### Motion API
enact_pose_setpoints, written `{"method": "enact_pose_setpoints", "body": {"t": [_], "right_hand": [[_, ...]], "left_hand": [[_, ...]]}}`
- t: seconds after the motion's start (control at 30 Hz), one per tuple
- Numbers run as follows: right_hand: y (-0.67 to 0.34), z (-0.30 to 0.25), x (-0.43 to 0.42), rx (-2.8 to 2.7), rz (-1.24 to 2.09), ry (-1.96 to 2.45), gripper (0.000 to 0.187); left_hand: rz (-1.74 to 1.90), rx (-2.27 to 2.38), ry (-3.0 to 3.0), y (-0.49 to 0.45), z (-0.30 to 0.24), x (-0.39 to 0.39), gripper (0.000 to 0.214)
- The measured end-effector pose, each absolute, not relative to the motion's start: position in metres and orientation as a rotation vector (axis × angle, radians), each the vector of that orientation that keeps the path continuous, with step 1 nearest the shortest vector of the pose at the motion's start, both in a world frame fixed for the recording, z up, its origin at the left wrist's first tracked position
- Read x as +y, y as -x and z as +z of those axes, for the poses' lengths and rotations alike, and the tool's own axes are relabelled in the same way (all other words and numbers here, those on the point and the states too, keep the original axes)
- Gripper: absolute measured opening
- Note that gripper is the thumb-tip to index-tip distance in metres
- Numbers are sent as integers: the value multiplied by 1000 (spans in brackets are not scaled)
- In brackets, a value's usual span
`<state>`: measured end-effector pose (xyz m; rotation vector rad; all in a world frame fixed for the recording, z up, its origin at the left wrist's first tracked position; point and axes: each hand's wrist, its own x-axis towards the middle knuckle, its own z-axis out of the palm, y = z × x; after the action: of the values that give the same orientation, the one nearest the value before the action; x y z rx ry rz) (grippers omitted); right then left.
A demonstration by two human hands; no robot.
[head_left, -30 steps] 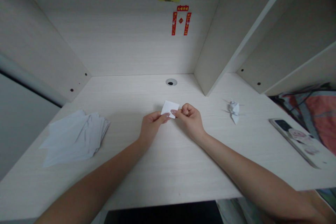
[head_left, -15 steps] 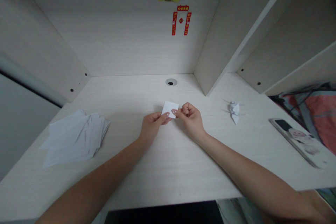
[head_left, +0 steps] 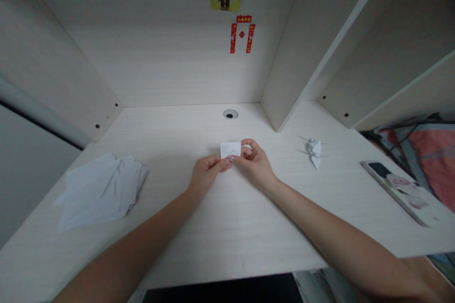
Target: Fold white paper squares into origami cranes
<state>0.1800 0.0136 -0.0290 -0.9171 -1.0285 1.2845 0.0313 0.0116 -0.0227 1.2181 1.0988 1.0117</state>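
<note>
A small folded white paper (head_left: 230, 149) is held above the middle of the pale wooden desk (head_left: 227, 227). My left hand (head_left: 207, 173) pinches its lower left edge with closed fingers. My right hand (head_left: 253, 163) grips its right side, fingers curled around the edge. The two hands touch each other at the fingertips under the paper.
A loose stack of white paper sheets (head_left: 101, 189) lies at the left of the desk. A folded white paper crane (head_left: 314, 150) sits to the right of my hands. A phone (head_left: 400, 191) lies near the right edge. A cable hole (head_left: 230, 114) is at the back, an upright shelf panel (head_left: 284, 75) to its right.
The paper has turned from a tilted diamond to level and looks narrower. My hands have drawn slightly closer together. The camera has tipped down a little.
</note>
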Motion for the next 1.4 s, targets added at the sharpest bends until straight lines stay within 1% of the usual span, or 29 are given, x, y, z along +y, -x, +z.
{"method": "enact_pose_setpoints", "body": {"t": [0.37,0.73,0.83,1.03,1.1,1.2,1.4], "right_hand": [[-192,-28,20,-1007,1338,978,38],[-198,-26,23,-1055,1373,982,41],[-200,-28,25,-1105,1387,976,46],[-198,-27,25,-1210,1319,905,46],[-197,-29,25,-1287,1303,923,42],[-198,-31,25,-1344,1290,935,36],[-195,-31,21,-1475,1302,892,42]], "left_hand": [[1005,1084,-1142,-32,-20,11,22],[1002,1095,-1116,-32,-17,10,25],[999,1107,-1186,-32,-20,11,23],[909,1113,-1464,-30,-28,10,26],[888,1121,-1517,-30,-29,9,27],[941,1139,-1526,-29,-28,10,27],[1097,1155,-1408,-29,-24,15,23]]}}
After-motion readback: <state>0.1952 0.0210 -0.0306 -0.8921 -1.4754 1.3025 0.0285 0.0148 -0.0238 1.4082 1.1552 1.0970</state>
